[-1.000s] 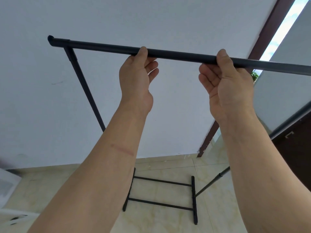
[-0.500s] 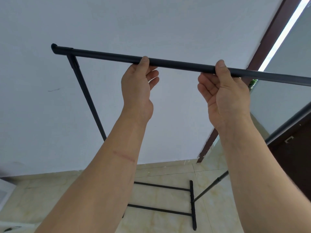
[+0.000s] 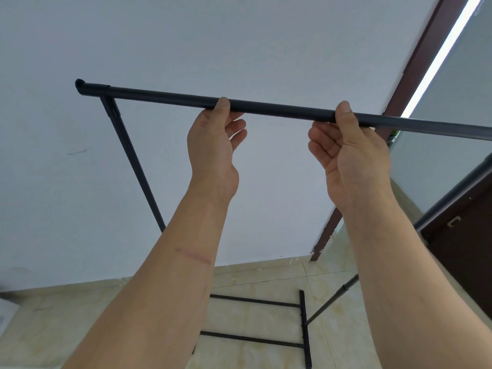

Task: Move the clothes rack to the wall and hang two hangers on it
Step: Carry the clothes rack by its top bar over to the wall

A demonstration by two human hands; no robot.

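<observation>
A black metal clothes rack stands in front of the white wall (image 3: 239, 43). Its top bar (image 3: 165, 97) runs from upper left to the right edge. My left hand (image 3: 213, 153) grips the bar near its middle, thumb over the top and fingers loosely curled behind. Further right on the same bar is my right hand (image 3: 351, 155), thumb on top, palm facing me. The left upright (image 3: 133, 166) slopes down behind my left forearm. The rack's base bars (image 3: 255, 302) rest on the tiled floor. No hangers are in view.
A dark brown door frame (image 3: 415, 65) rises at the right with a bright gap beside it. A dark brown door (image 3: 463, 249) fills the lower right. The beige tiled floor (image 3: 53, 328) meets the wall. A blurred white object (image 3: 5, 307) sits at the left edge.
The top bar and both hands sit lower in the view than a second ago. The base bars have slid down toward the bottom edge. Both hands keep the same hold.
</observation>
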